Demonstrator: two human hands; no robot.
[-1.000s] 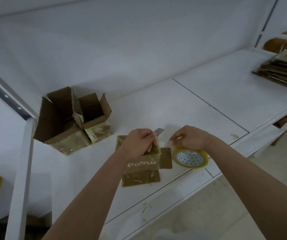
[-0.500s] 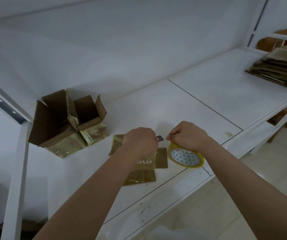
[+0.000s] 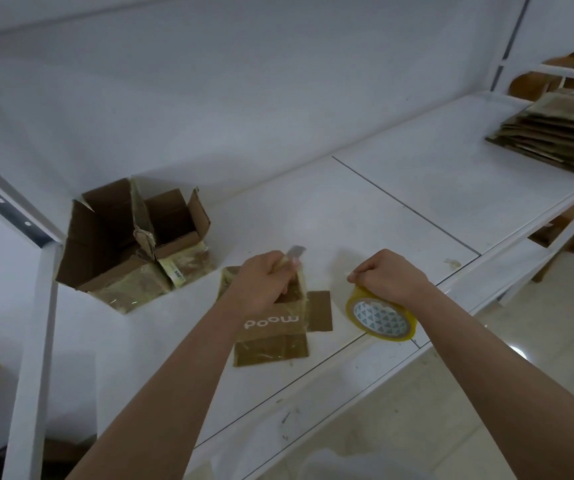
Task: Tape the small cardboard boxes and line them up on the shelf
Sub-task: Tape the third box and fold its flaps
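Only the head view to go on, so here's what it showed; landmark is the box [image 3: 271, 320], the little one with white "mood" lettering, which sat on the shelf [image 3: 417, 188] near its front edge with its flaps splayed flat around it. It looked light and thin-walled to me, old glossy tape all over it, so probably slick in spots and easy to crush or slide about; I'd have pinned it by a wall or corner rather than by a floppy flap.

Left hand [image 3: 261, 289] was over the top of the box, fingers curled tight round a small cutter [image 3: 295, 252], whose grey blade end poked out just behind the box; the hand seemed to rest against the box's rim too, though I couldn't say how firmly.

Right hand [image 3: 387, 278] was just right of the box, fingers curled down onto the top of the tape [image 3: 380, 317], a yellow roll standing tilted on the shelf; it looked like it pinched the loose end, but clear tape is hard to see, so that's a guess.

Left of the box and further back sat open boxes [image 3: 133, 240], flaps up; far right of the box, well apart, was a stack [image 3: 555, 133] of flattened cardboard; nothing looked lined up yet.
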